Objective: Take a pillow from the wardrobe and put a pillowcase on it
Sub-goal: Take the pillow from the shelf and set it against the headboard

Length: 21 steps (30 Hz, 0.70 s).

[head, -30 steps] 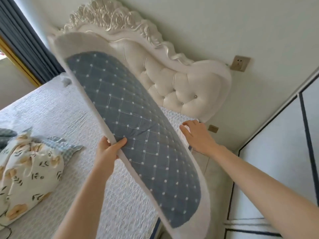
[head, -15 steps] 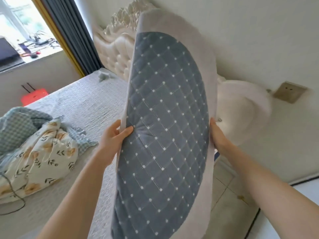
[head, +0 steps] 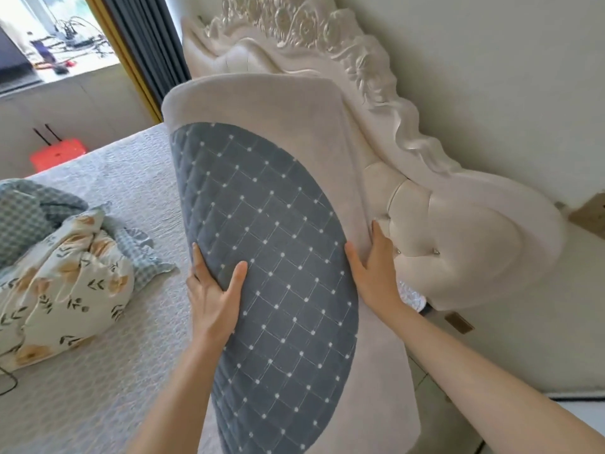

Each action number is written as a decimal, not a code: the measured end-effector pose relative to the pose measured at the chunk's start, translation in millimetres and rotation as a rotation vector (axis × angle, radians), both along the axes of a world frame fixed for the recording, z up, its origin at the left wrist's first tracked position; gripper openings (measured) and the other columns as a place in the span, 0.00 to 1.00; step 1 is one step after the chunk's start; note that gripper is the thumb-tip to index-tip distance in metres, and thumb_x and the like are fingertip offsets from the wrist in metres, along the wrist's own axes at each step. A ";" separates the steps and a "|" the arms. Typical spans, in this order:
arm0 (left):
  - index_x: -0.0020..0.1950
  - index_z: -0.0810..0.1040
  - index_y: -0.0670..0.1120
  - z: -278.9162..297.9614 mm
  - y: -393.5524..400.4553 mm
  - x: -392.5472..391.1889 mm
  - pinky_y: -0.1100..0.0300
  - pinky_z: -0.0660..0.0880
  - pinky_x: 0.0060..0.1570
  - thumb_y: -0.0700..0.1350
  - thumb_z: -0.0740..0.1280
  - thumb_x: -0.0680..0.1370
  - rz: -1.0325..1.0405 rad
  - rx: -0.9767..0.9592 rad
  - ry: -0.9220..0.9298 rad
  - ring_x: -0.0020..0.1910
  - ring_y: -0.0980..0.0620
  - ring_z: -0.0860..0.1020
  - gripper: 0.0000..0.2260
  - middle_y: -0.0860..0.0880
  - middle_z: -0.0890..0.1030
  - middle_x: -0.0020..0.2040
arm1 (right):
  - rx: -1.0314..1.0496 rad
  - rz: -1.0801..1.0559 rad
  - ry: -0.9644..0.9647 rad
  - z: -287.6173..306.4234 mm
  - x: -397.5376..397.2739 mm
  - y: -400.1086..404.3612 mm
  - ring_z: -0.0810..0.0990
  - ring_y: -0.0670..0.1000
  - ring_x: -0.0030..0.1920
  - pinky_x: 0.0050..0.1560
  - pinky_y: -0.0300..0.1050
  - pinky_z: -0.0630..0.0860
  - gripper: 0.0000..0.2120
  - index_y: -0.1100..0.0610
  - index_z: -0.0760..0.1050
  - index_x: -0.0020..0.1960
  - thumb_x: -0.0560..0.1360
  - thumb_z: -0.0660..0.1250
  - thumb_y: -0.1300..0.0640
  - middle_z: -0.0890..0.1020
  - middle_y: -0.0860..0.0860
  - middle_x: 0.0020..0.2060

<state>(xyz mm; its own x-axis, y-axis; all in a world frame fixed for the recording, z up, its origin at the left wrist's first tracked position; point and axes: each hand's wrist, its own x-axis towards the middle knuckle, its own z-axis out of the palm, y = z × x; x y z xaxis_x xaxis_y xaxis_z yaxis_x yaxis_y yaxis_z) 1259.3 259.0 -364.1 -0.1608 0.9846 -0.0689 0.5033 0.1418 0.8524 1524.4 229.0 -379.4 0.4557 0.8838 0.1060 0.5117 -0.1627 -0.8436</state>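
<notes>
I hold a long pillow upright in front of me, above the bed's near edge. It has a blue quilted middle panel with white dots and a pale beige border. My left hand grips its left edge, thumb on the blue panel. My right hand presses flat against its right edge, fingers behind the beige border. A crumpled floral cloth with a blue checked side, possibly the pillowcase, lies on the bed to the left.
The bed has a pale textured cover. An ornate cream tufted headboard stands behind the pillow against the wall. A red case, dark curtain and window are at the far left. Tiled floor shows at lower right.
The pillow has swung from leaning left to nearly upright and turned toward me. My right hand came from open air onto its right edge. My view has shifted left toward the bed.
</notes>
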 end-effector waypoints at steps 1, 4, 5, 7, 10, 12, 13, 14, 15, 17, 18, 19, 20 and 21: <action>0.78 0.42 0.65 -4.8 6.2 -0.3 0.40 0.57 0.72 0.74 0.60 0.68 0.022 -0.021 -0.027 0.75 0.44 0.59 0.44 0.43 0.57 0.77 | 0.005 0.012 -0.030 -1.2 -1.2 9.4 0.62 0.49 0.69 0.66 0.39 0.56 0.32 0.51 0.50 0.77 0.79 0.59 0.42 0.62 0.54 0.72; 0.76 0.43 0.70 -19.9 30.3 -0.2 0.39 0.60 0.71 0.74 0.61 0.68 0.073 -0.064 -0.100 0.74 0.42 0.61 0.42 0.43 0.58 0.76 | -0.017 0.054 -0.122 -7.5 -4.5 47.0 0.62 0.51 0.70 0.67 0.37 0.56 0.31 0.54 0.51 0.77 0.80 0.60 0.46 0.63 0.56 0.72; 0.75 0.43 0.71 -26.6 39.7 0.0 0.39 0.60 0.70 0.74 0.62 0.68 0.081 -0.064 -0.111 0.74 0.42 0.61 0.41 0.44 0.57 0.76 | -0.027 0.074 -0.148 -11.1 -5.1 60.2 0.62 0.52 0.70 0.67 0.39 0.57 0.31 0.55 0.52 0.77 0.80 0.60 0.47 0.63 0.57 0.71; 0.74 0.44 0.73 -44.4 57.8 0.7 0.38 0.58 0.72 0.74 0.62 0.68 0.097 -0.066 -0.113 0.76 0.42 0.58 0.39 0.45 0.56 0.78 | -0.047 0.122 -0.197 -22.7 -5.4 85.3 0.62 0.55 0.71 0.70 0.44 0.59 0.30 0.55 0.54 0.77 0.80 0.61 0.47 0.63 0.58 0.71; 0.74 0.44 0.73 -76.9 79.4 4.6 0.36 0.55 0.73 0.71 0.63 0.72 0.129 -0.110 -0.116 0.78 0.42 0.55 0.38 0.45 0.54 0.80 | -0.088 0.173 -0.279 -49.3 -4.1 119.3 0.60 0.58 0.72 0.72 0.50 0.58 0.29 0.52 0.55 0.76 0.79 0.60 0.46 0.60 0.59 0.74; 0.75 0.44 0.71 -101.4 86.4 10.3 0.37 0.55 0.74 0.69 0.63 0.74 0.166 -0.151 -0.122 0.78 0.41 0.55 0.37 0.45 0.54 0.80 | -0.126 0.205 -0.305 -69.7 -1.9 139.1 0.60 0.58 0.73 0.70 0.49 0.58 0.29 0.52 0.57 0.76 0.78 0.61 0.46 0.59 0.59 0.74; 0.75 0.43 0.71 -114.2 87.8 14.2 0.37 0.56 0.74 0.69 0.62 0.74 0.182 -0.167 -0.127 0.78 0.41 0.55 0.36 0.45 0.53 0.80 | -0.147 0.223 -0.302 -80.0 0.4 148.2 0.60 0.57 0.73 0.70 0.48 0.58 0.29 0.52 0.58 0.75 0.78 0.62 0.46 0.59 0.58 0.74; 0.75 0.43 0.71 -126.2 89.3 18.8 0.37 0.56 0.74 0.69 0.61 0.74 0.193 -0.174 -0.128 0.78 0.42 0.54 0.36 0.45 0.52 0.80 | -0.165 0.237 -0.290 -89.4 2.8 157.6 0.60 0.57 0.73 0.71 0.47 0.58 0.29 0.52 0.60 0.75 0.77 0.63 0.46 0.60 0.57 0.74; 0.75 0.42 0.71 -137.3 91.5 23.2 0.37 0.55 0.74 0.69 0.61 0.74 0.198 -0.184 -0.127 0.78 0.42 0.54 0.36 0.45 0.52 0.80 | -0.182 0.244 -0.276 -98.0 5.1 166.6 0.60 0.56 0.73 0.70 0.45 0.58 0.29 0.51 0.61 0.75 0.77 0.64 0.46 0.60 0.56 0.74; 0.75 0.42 0.70 -157.5 100.0 31.6 0.38 0.55 0.74 0.67 0.61 0.75 0.203 -0.231 -0.138 0.78 0.42 0.53 0.35 0.45 0.51 0.81 | -0.211 0.243 -0.273 -114.8 11.1 184.3 0.60 0.56 0.73 0.69 0.44 0.57 0.28 0.51 0.64 0.73 0.76 0.66 0.47 0.61 0.55 0.74; 0.76 0.43 0.70 -166.6 106.6 36.2 0.39 0.55 0.75 0.67 0.61 0.76 0.208 -0.257 -0.148 0.79 0.42 0.53 0.35 0.46 0.51 0.81 | -0.223 0.247 -0.281 -122.9 14.8 193.6 0.61 0.56 0.73 0.69 0.45 0.58 0.27 0.51 0.66 0.72 0.76 0.66 0.47 0.62 0.55 0.73; 0.76 0.43 0.69 -174.8 114.8 40.4 0.41 0.55 0.75 0.67 0.60 0.76 0.213 -0.275 -0.153 0.79 0.43 0.53 0.35 0.46 0.52 0.81 | -0.231 0.258 -0.290 -130.3 18.3 203.9 0.62 0.56 0.72 0.70 0.47 0.59 0.25 0.51 0.68 0.71 0.75 0.67 0.47 0.63 0.54 0.73; 0.77 0.44 0.68 -182.3 125.1 44.4 0.42 0.55 0.74 0.67 0.60 0.76 0.218 -0.282 -0.152 0.79 0.44 0.54 0.35 0.46 0.52 0.81 | -0.236 0.272 -0.295 -137.0 21.4 215.6 0.63 0.56 0.72 0.70 0.49 0.61 0.24 0.52 0.70 0.69 0.75 0.67 0.48 0.64 0.54 0.72; 0.78 0.45 0.67 -190.0 137.2 48.4 0.43 0.56 0.74 0.67 0.60 0.77 0.225 -0.284 -0.149 0.79 0.45 0.54 0.34 0.47 0.52 0.81 | -0.240 0.287 -0.299 -143.5 24.5 229.0 0.64 0.56 0.71 0.70 0.51 0.62 0.23 0.52 0.71 0.68 0.75 0.67 0.48 0.65 0.54 0.72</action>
<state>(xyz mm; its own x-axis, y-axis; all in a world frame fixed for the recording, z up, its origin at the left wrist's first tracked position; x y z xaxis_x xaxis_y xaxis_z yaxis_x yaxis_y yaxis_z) 1307.7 396.2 -554.1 -0.3380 0.8645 -0.3720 0.3066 0.4748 0.8249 1548.9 458.0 -522.9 0.1701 0.9850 -0.0279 0.7788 -0.1517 -0.6087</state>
